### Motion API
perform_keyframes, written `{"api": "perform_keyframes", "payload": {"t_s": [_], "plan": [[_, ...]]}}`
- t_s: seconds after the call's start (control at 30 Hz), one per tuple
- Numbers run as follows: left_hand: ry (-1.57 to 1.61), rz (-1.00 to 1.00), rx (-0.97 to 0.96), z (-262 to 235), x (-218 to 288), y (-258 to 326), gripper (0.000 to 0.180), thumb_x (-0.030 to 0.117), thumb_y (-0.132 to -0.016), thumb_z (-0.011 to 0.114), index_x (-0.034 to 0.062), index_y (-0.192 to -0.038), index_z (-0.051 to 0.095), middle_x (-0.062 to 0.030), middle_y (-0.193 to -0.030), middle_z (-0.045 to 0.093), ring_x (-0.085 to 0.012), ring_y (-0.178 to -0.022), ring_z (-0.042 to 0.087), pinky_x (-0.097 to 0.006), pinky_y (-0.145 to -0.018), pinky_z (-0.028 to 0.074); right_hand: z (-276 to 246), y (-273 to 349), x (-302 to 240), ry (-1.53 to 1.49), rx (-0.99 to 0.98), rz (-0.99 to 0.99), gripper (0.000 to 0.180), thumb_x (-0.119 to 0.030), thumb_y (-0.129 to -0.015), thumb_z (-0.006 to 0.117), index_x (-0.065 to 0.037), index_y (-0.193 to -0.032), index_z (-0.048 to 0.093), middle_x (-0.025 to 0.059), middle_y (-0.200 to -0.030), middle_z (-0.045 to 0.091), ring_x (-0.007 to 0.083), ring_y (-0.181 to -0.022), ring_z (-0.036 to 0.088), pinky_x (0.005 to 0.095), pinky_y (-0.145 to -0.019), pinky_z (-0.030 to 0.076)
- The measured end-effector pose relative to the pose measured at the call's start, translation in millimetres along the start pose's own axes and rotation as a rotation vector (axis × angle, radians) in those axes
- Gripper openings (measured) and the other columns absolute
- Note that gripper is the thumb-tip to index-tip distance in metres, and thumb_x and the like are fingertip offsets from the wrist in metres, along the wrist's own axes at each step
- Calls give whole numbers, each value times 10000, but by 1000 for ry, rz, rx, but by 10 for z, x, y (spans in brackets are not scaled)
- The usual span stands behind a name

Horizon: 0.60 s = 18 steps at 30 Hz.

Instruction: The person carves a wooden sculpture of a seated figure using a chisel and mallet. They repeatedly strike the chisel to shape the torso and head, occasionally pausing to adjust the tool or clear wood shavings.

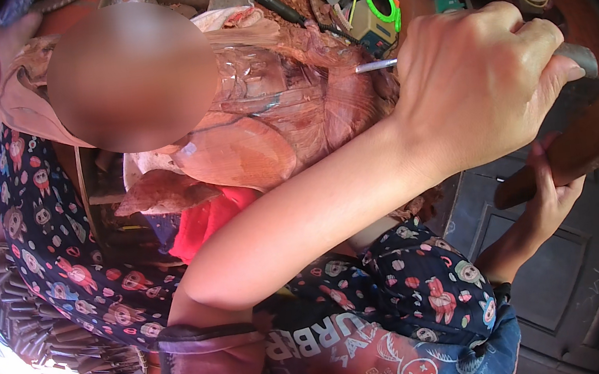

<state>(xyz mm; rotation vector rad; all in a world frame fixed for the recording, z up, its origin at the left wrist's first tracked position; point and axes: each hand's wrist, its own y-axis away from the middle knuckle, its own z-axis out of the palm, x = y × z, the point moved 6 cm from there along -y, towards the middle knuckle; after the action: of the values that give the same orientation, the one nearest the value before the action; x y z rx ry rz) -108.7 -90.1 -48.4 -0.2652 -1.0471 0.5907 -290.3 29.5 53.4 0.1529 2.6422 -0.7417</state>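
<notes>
My left hand [477, 79], its arm reaching across the view to the upper right, is closed around a chisel [377, 66]. The chisel's thin metal shaft points left at a reddish-brown wood carving [349, 106], and its dark handle end shows past my thumb. The blade tip appears to meet the wood. Lower right, my right hand [541, 209] grips a brown wooden mallet [593, 140], held apart from the chisel. Part of the carving's left side is covered by a blurred patch. A smooth, rounded orange-brown section of wood [239, 153] faces up, nearest my left forearm.
A round basket packed with dark-handled tools [62, 328] stands lower left. Red cloth [214, 220] lies under the carving. Beyond it are a green-rimmed round object [382, 3], small boxes and wood chips. A dark panelled surface [548, 261] lies at right.
</notes>
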Motion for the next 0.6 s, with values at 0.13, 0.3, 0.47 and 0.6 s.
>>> {"api": "perform_keyframes", "payload": {"t_s": [0.13,0.3,0.47,0.6], "plan": [[-51,40,-9,-10,36,0,227,323,-754,722,110,-730,649,-75,-599,560,-277,-495,596,-388,-428,439,1,20,-62,205,28,-158,323,96,-778,667,39,-1075,554,86,-944,610,126,-798,557,250,-715,458],[64,120,139,-29,49,26,232,345,-724,738,126,-749,663,-46,-581,540,-264,-473,575,-386,-418,422,-15,50,-163,18,65,-42,350,118,-770,651,52,-1096,542,75,-920,594,121,-802,537,254,-749,446],[157,176,196,-73,73,64,246,351,-712,745,124,-748,659,-36,-564,518,-249,-456,550,-368,-407,405,-11,71,-279,88,60,-155,381,44,-799,645,39,-1167,550,80,-972,612,140,-898,571,283,-857,437],[130,164,142,-143,127,45,264,368,-729,736,118,-763,660,-37,-563,524,-239,-468,556,-356,-412,407,-63,77,-326,332,79,-246,621,39,-800,646,26,-1371,401,59,-921,596,132,-847,565,273,-852,434]]}}
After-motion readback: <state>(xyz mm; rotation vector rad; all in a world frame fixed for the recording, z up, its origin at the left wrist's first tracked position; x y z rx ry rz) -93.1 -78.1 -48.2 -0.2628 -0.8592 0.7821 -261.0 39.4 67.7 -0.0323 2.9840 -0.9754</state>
